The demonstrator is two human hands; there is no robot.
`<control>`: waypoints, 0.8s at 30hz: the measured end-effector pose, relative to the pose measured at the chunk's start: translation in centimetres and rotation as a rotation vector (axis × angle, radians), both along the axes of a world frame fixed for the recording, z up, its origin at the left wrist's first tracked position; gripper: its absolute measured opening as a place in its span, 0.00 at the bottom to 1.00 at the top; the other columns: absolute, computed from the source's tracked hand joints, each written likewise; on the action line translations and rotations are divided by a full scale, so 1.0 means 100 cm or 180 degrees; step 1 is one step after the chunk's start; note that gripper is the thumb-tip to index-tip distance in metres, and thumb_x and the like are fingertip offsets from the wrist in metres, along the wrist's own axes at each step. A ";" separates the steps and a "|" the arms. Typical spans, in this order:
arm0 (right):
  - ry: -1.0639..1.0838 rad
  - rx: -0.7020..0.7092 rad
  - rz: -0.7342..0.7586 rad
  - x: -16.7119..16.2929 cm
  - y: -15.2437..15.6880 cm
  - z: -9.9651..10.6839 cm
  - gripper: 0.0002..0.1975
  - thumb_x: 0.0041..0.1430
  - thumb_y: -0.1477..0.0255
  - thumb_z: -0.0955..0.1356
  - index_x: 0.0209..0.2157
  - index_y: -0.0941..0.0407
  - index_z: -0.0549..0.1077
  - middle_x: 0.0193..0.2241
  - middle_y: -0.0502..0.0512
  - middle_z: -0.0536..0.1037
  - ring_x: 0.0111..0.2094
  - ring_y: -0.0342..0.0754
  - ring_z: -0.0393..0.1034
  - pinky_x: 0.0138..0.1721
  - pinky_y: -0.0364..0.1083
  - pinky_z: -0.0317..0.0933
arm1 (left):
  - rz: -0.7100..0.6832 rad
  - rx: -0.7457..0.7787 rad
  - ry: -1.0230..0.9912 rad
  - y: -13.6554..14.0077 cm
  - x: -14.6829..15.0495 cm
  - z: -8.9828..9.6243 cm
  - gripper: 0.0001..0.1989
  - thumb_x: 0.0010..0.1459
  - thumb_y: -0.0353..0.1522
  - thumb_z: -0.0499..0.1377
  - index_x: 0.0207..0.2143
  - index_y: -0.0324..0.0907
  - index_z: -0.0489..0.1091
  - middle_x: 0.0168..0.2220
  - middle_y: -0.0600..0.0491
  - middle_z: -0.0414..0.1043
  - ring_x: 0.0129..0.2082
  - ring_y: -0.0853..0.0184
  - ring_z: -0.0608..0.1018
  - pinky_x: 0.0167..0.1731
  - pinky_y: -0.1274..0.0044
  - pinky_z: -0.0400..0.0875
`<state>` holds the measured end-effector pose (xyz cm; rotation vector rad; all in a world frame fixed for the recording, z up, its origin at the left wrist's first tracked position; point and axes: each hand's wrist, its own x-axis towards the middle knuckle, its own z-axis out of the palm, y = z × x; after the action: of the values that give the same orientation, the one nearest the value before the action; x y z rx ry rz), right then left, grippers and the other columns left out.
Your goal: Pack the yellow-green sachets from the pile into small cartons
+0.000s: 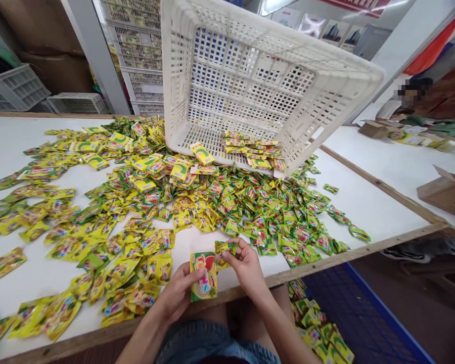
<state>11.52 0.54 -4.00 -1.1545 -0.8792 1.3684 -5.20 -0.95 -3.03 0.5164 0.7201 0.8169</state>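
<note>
My left hand (178,290) is closed on a flat green and yellow candy box (203,283) with a watermelon picture, held upright over the table's front edge. Between the thumb and fingers of my right hand (246,265) are small green and yellow candy packets (223,252), close against the box's upper right side. I cannot tell how many packets are pinched. Loose yellow packets (161,242) lie left of my hands, and a heap of green packets (276,212) spreads behind and to the right.
A white plastic crate (246,96) lies tipped toward me at the back, with filled boxes (250,146) inside. Below the table edge, a blue crate (349,308) stands near more filled boxes (318,328). Cardboard boxes (445,192) sit on the right-hand table. Another person is at far right.
</note>
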 end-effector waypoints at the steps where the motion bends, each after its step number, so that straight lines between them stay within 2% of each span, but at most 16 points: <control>1: -0.0019 0.0010 -0.0021 -0.001 0.000 0.001 0.20 0.40 0.62 0.74 0.33 0.54 0.65 0.23 0.48 0.76 0.25 0.47 0.72 0.30 0.45 0.64 | 0.0017 -0.0027 -0.0045 -0.001 0.001 -0.001 0.18 0.50 0.33 0.62 0.44 0.36 0.72 0.41 0.43 0.76 0.42 0.57 0.77 0.44 0.70 0.69; 4: -0.0007 0.0000 -0.0007 0.000 -0.002 0.005 0.19 0.40 0.63 0.74 0.33 0.55 0.67 0.24 0.49 0.76 0.27 0.47 0.71 0.31 0.45 0.63 | 0.0167 -0.0168 -0.0307 -0.004 0.003 -0.004 0.15 0.53 0.31 0.59 0.44 0.37 0.72 0.42 0.45 0.76 0.42 0.59 0.77 0.45 0.71 0.69; 8: 0.0155 -0.0044 0.0121 0.004 -0.002 0.007 0.15 0.46 0.60 0.71 0.30 0.56 0.69 0.25 0.50 0.75 0.26 0.44 0.69 0.28 0.43 0.62 | 0.0298 -0.0321 -0.0511 -0.006 0.002 -0.010 0.13 0.55 0.29 0.57 0.43 0.39 0.72 0.43 0.47 0.76 0.42 0.61 0.77 0.45 0.71 0.69; 12: -0.0181 -0.0027 -0.0204 0.009 -0.002 0.000 0.16 0.47 0.58 0.69 0.29 0.56 0.68 0.19 0.46 0.70 0.18 0.40 0.62 0.17 0.40 0.57 | 0.0312 -0.0278 -0.0436 -0.006 0.001 -0.010 0.14 0.54 0.31 0.58 0.44 0.37 0.72 0.42 0.46 0.76 0.40 0.61 0.78 0.43 0.72 0.71; 14: -0.0500 0.0061 -0.0418 0.011 -0.003 -0.002 0.16 0.48 0.58 0.69 0.28 0.57 0.68 0.18 0.45 0.68 0.17 0.39 0.59 0.16 0.39 0.54 | 0.0341 -0.0243 -0.0384 -0.005 -0.001 -0.009 0.15 0.54 0.31 0.59 0.45 0.37 0.71 0.41 0.45 0.76 0.40 0.61 0.78 0.42 0.72 0.72; 17: -0.0670 0.0187 -0.0636 0.011 -0.003 0.002 0.15 0.49 0.59 0.68 0.29 0.57 0.68 0.19 0.46 0.68 0.18 0.39 0.58 0.17 0.38 0.54 | 0.0465 -0.0211 -0.0191 -0.003 -0.002 -0.007 0.16 0.52 0.31 0.61 0.44 0.35 0.72 0.38 0.45 0.78 0.39 0.60 0.78 0.41 0.73 0.72; 20: -0.0330 0.0129 -0.0810 0.008 0.000 0.008 0.15 0.49 0.60 0.69 0.32 0.56 0.67 0.19 0.45 0.68 0.18 0.39 0.60 0.19 0.38 0.55 | 0.0640 -0.0150 -0.0025 -0.003 0.002 -0.006 0.16 0.50 0.31 0.62 0.42 0.34 0.73 0.36 0.45 0.78 0.38 0.60 0.78 0.40 0.74 0.72; 24: 0.0140 0.0173 -0.0786 -0.006 0.003 0.006 0.15 0.45 0.64 0.72 0.31 0.56 0.67 0.27 0.48 0.73 0.27 0.41 0.66 0.31 0.41 0.61 | 0.0630 -0.0150 -0.0182 -0.008 0.011 -0.005 0.15 0.51 0.31 0.62 0.43 0.35 0.72 0.38 0.45 0.78 0.41 0.59 0.77 0.41 0.73 0.72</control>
<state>10.89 0.82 -3.41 -1.1459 -0.7121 1.1574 -4.08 -1.73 -3.57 0.3818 0.7435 0.9929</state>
